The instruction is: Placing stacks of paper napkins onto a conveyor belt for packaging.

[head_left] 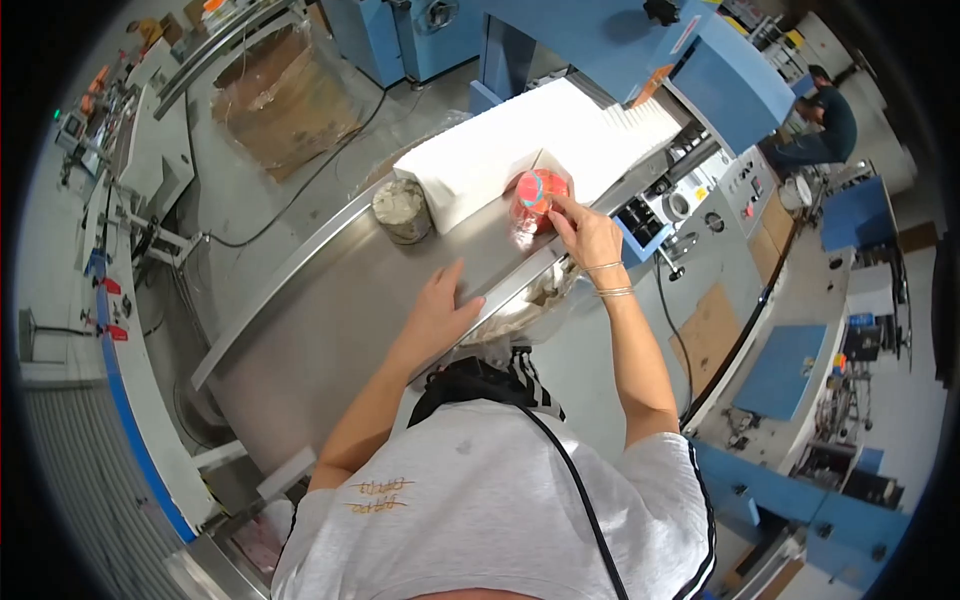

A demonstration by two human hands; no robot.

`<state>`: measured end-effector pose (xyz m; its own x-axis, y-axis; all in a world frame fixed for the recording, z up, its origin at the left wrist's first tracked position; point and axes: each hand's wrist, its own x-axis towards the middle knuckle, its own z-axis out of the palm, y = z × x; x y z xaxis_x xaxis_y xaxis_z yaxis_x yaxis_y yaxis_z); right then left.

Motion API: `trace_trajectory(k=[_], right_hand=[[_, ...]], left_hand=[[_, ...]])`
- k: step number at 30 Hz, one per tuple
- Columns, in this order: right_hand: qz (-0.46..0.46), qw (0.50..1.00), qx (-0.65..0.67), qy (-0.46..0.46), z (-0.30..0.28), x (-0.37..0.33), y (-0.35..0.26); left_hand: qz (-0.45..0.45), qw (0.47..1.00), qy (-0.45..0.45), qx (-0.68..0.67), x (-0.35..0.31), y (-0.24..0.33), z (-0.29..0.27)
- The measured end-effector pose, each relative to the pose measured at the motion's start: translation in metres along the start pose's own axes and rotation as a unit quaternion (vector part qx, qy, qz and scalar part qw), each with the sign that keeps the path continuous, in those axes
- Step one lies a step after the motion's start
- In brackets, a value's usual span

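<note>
My right hand (592, 238) reaches over the metal table's near edge, thumb and forefinger drawn together at a small pinkish-red round thing (533, 187) with a light-blue band. Shiny clear material shows around its lower side; its exact kind I cannot make out. It sits against the front of a long row of white paper-like pieces (500, 150). Lower down, my left hand (440, 310) rests on or just over the bare metal tabletop (330, 320), fingers apart and holding nothing. A round, stained can-like weight (402, 210) stands at the left end of the white row.
Blue machinery (600, 40) stands beyond the table, with a control panel (745, 190) at its right. Below the table edge hangs a clear plastic bag (520, 312). A person (828, 120) sits at the far right. Brown cardboard (285, 100) lies on the floor at upper left.
</note>
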<state>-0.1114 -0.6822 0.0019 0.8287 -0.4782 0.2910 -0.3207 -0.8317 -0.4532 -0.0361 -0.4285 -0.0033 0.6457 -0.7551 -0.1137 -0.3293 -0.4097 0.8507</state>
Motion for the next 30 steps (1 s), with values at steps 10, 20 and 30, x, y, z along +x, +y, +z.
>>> trace_trajectory(k=[10,20,30], right_hand=[[-0.137,0.99,-0.014,-0.009,0.003,0.01,0.048],[-0.165,0.984,0.057,-0.023,0.002,0.018,0.075],[-0.179,0.978,0.047,-0.099,-0.015,0.02,0.061]], left_hand=[[0.137,0.96,0.178,0.169,0.131,0.035,0.07],[0.059,0.939,0.293,0.171,0.129,0.033,0.101],[0.019,0.958,0.234,0.164,0.137,0.042,0.104]])
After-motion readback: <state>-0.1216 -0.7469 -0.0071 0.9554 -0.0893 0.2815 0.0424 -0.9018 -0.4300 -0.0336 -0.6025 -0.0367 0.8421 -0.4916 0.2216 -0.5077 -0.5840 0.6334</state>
